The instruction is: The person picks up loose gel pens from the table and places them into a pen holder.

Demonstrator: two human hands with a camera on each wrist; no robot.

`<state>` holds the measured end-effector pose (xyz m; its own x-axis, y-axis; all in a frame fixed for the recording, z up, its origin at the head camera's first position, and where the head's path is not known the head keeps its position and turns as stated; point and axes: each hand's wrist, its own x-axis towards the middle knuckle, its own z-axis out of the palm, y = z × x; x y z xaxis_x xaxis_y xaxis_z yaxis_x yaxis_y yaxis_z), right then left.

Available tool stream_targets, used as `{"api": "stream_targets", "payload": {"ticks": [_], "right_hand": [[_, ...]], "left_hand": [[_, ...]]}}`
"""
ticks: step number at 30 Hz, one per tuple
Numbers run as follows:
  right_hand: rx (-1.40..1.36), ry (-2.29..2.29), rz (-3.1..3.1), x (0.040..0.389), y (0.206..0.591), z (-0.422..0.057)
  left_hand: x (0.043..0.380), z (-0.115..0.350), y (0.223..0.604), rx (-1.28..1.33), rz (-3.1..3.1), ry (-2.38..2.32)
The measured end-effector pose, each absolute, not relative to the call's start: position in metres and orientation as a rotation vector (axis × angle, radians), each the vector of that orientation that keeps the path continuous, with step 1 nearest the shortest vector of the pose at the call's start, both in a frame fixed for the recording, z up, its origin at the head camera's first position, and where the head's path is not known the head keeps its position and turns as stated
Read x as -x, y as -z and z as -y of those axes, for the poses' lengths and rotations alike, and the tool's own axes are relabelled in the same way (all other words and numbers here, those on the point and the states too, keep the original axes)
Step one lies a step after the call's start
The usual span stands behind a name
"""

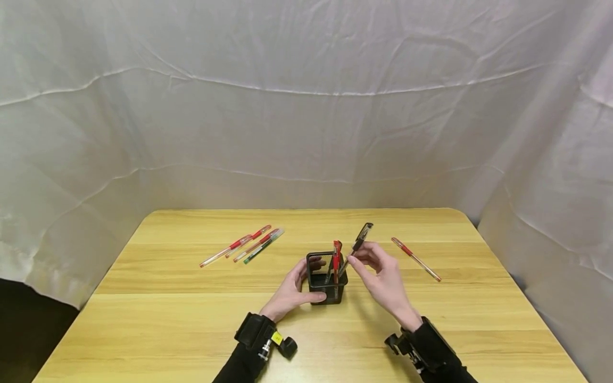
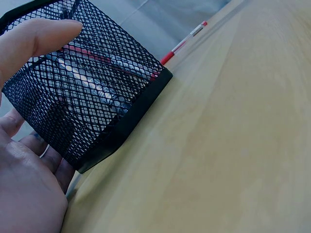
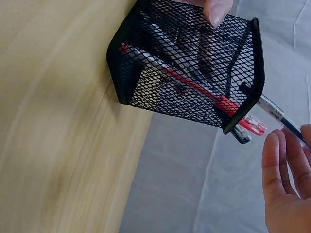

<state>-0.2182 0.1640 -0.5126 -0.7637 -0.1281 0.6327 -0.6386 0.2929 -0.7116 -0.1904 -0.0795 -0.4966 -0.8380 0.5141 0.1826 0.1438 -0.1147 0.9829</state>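
A black mesh pen holder (image 1: 332, 299) stands near the middle of the table. My left hand (image 1: 289, 290) grips it from the left, thumb across the near wall (image 2: 58, 36) and fingers round the far side. Inside lean a red-capped pen (image 1: 337, 260) and a black-capped pen (image 3: 240, 134), both sticking out over the rim. My right hand (image 1: 383, 276) pinches another black pen (image 1: 361, 238) between thumb and fingers, its cap up. In the right wrist view, this slanted pen's lower end (image 3: 247, 89) overlaps the holder's rim.
Several red pens (image 1: 225, 250) and a green pen (image 1: 261, 249) lie on the table to the left. One more red pen (image 1: 415, 259) lies to the right of my right hand. Grey cloth (image 1: 306, 133) hangs behind the table's back edge.
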Motion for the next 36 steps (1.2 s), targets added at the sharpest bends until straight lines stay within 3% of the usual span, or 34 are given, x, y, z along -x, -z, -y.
{"api": "stream_targets", "payload": {"ticks": [3,9,11,15,18,27,36], "right_hand": [[-0.725,-1.442,2.124,0.216,0.506,-0.162],[-0.699,-1.214,2.304,0.180,0.438,-0.146],[-0.707,-1.131,2.348,0.181,0.441,-0.152],[-0.649,-1.067,2.414,0.210,0.495,-0.190],[-0.521,-1.061,2.489,0.223,0.504,-0.218],[-0.209,-0.822,2.757,0.210,0.437,-0.258],[-0.027,-0.629,3.066,0.221,0.431,-0.293]], "left_hand": [[0.190,0.079,0.497,-0.729,-1.895,-2.033],[0.191,0.079,0.497,-0.733,-1.881,-2.038],[0.191,0.079,0.497,-0.728,-1.872,-2.039],[0.190,0.079,0.497,-0.643,-1.885,-2.017],[0.190,0.079,0.496,-0.608,-1.886,-2.019],[0.190,0.080,0.497,-0.607,-1.889,-2.018],[0.191,0.080,0.496,-0.701,-1.891,-2.027]]}}
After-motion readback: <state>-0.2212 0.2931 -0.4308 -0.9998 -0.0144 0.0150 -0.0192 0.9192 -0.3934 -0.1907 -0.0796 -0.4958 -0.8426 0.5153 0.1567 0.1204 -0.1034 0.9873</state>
